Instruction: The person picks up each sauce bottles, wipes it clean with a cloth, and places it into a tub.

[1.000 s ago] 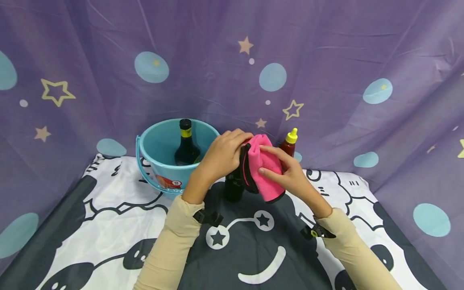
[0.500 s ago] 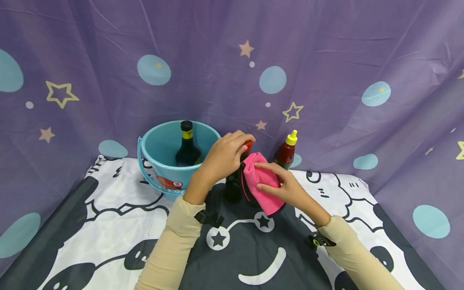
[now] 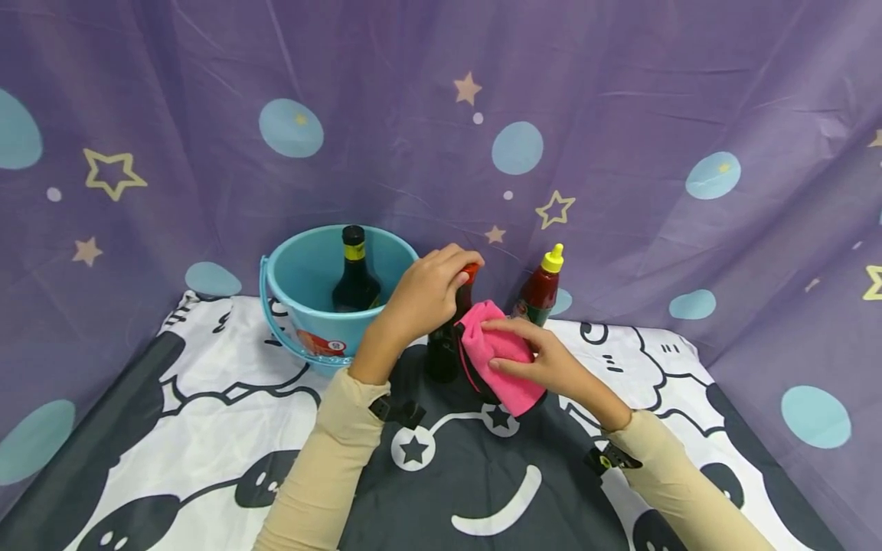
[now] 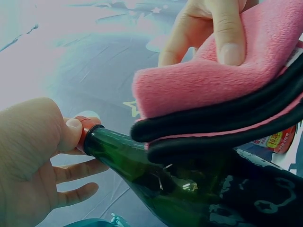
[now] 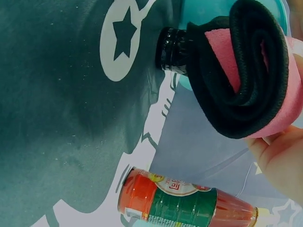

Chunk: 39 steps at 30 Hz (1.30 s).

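Observation:
A dark green glass bottle stands upright on the patterned cloth, right of the bucket in the head view. My left hand pinches its red cap between thumb and fingers. In my right hand is a folded pink towel with black edging, gripped between thumb and fingers. The towel lies close against the bottle's side, overlapping its body in the head view. From the right wrist, the towel's rolled black edge hides most of the bottle, leaving its dark base showing.
A light blue bucket stands on the left, with a dark bottle with a yellow neck band inside. Behind my right hand stands a red sauce bottle with a yellow nozzle. A purple curtain hangs behind everything.
My right hand has moved the towel down from the bottle's upper part to its lower side, uncovering the red cap and neck. My left hand has stayed on the cap.

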Each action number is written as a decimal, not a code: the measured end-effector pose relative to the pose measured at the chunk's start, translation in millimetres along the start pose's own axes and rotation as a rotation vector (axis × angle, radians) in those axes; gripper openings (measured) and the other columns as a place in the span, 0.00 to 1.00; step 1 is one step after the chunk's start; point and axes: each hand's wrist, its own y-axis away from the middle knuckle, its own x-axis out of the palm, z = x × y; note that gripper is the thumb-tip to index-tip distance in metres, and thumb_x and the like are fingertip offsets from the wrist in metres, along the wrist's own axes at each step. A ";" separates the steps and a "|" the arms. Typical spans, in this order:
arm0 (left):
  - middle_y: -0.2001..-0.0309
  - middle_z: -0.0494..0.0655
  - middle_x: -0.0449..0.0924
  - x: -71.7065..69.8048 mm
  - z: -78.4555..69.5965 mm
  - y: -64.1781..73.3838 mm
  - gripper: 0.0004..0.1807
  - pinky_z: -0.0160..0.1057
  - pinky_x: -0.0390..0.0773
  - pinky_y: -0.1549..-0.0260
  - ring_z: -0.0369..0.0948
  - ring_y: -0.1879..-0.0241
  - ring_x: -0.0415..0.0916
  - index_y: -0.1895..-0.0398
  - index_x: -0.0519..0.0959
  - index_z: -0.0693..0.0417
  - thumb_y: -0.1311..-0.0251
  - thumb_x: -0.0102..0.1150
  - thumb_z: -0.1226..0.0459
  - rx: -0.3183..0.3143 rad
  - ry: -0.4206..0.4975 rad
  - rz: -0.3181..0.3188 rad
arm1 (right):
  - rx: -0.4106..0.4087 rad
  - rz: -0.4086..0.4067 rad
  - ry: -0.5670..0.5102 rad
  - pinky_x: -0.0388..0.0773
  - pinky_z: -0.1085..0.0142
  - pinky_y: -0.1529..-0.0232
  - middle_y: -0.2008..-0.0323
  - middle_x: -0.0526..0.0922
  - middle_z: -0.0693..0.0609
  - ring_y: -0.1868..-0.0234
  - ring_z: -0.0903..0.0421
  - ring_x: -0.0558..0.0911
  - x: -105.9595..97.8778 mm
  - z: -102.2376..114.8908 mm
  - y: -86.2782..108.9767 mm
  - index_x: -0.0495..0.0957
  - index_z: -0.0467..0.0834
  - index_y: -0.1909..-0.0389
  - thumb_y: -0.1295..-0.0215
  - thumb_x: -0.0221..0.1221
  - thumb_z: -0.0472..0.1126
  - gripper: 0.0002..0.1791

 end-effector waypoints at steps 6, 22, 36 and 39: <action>0.48 0.50 0.81 1.8 1.8 1.4 0.16 0.47 0.80 0.43 0.47 0.50 0.79 0.40 0.79 0.53 0.28 0.55 0.68 -0.017 0.009 0.008 | -0.011 0.049 0.005 0.84 0.65 0.64 0.46 0.82 0.46 0.57 0.57 0.79 1.5 -4.4 4.4 0.78 0.45 0.37 0.41 0.71 0.34 0.29; 0.50 0.49 0.81 2.4 1.2 0.1 0.15 0.48 0.80 0.45 0.47 0.52 0.79 0.42 0.80 0.52 0.27 0.53 0.68 -0.022 0.011 -0.003 | 0.021 0.269 0.266 0.77 0.69 0.62 0.56 0.82 0.56 0.59 0.63 0.75 9.2 -4.4 7.2 0.82 0.53 0.40 0.39 0.72 0.43 0.24; 0.50 0.48 0.81 2.6 -1.3 -0.7 0.15 0.47 0.80 0.47 0.47 0.53 0.78 0.41 0.80 0.52 0.26 0.52 0.67 -0.010 -0.003 -0.007 | 0.150 0.410 0.363 0.78 0.65 0.57 0.54 0.82 0.54 0.58 0.61 0.76 15.6 -5.5 1.6 0.82 0.53 0.40 0.35 0.68 0.43 0.22; 0.49 0.48 0.81 2.2 -2.2 0.6 0.15 0.47 0.80 0.47 0.47 0.53 0.78 0.41 0.79 0.52 0.26 0.52 0.67 -0.022 -0.025 -0.002 | 0.165 0.424 0.349 0.79 0.64 0.55 0.53 0.82 0.53 0.58 0.61 0.77 18.0 -8.0 1.5 0.81 0.52 0.39 0.34 0.67 0.43 0.22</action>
